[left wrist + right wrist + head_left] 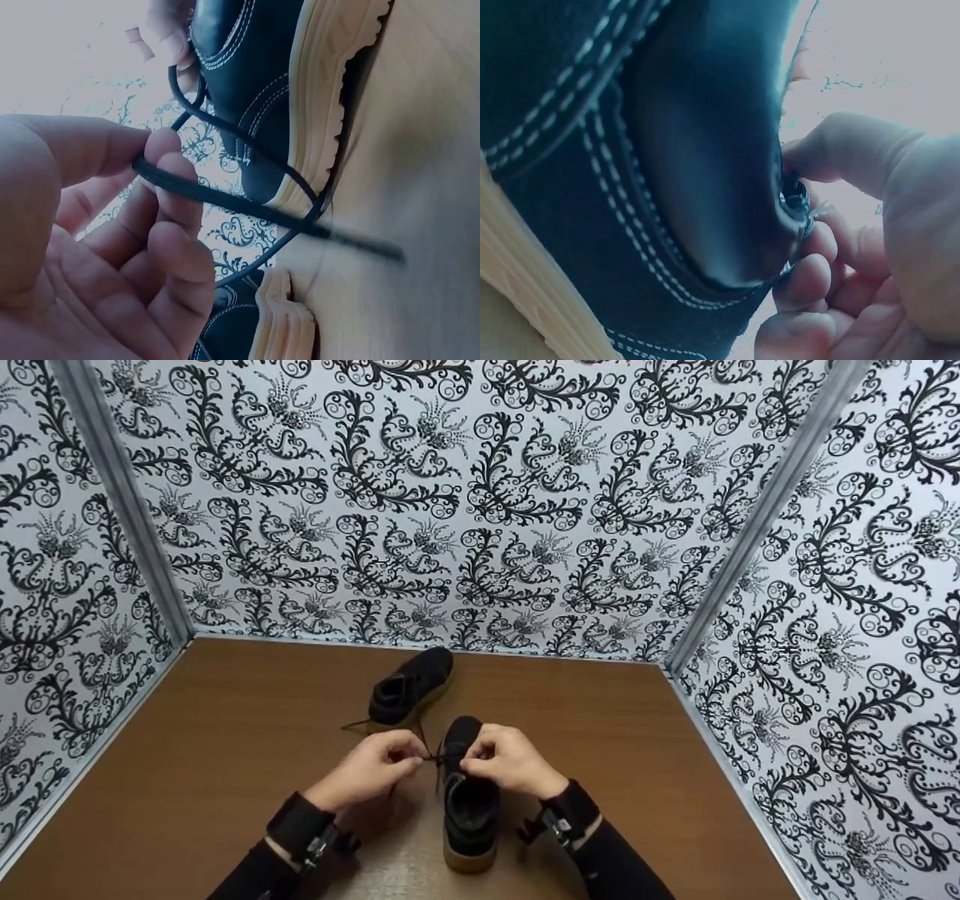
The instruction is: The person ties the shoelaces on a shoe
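Note:
A dark shoe (471,829) with a tan sole stands between my hands, its toe pointing away from me. My left hand (373,769) is left of it and pinches a black shoelace (217,196) between thumb and forefinger; the lace's loose end sticks out past the fingers. At the shoe's lacing, my right hand (516,763) has thumb and fingertips pinched together on the lace by the eyelet edge (793,202). The fingers partly hide the exact grip. More lace crosses in a loop between the two hands in the left wrist view.
A second dark shoe (420,679) lies farther back and to the left on the brown table (600,720), a lace trailing beside it. Patterned black-and-white panels (465,510) enclose the back and both sides. Each wrist wears a black strap (300,821) with a camera.

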### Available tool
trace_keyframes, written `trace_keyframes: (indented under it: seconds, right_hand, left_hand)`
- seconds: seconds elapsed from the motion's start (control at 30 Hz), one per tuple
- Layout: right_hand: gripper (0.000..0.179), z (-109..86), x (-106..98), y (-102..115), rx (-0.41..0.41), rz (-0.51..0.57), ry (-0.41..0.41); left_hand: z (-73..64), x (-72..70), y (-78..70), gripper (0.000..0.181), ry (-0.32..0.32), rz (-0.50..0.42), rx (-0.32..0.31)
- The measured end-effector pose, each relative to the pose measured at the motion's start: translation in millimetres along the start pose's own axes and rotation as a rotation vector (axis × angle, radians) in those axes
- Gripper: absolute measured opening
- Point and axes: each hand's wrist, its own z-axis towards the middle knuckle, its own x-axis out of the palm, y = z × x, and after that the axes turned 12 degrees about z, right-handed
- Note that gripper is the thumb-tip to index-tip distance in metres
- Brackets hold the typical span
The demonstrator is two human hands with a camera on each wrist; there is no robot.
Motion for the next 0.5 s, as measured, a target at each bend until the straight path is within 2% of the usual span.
trace_keyframes:
  seconds: [0.27, 0.5]
  right_hand:
    - [0.006, -1.0, 0.1, -4.5, 0.118, 0.120, -0.031]
    - [0.013, -0.1, 2.1, -7.0, 0.142, 0.141, -0.053]
  left_hand:
    - [-3.8, -9.8, -4.5, 0.018, 0.087, -0.053, 0.036]
    - [-5.7, -14.2, -10.9, 0.023, 0.126, -0.060, 0.042]
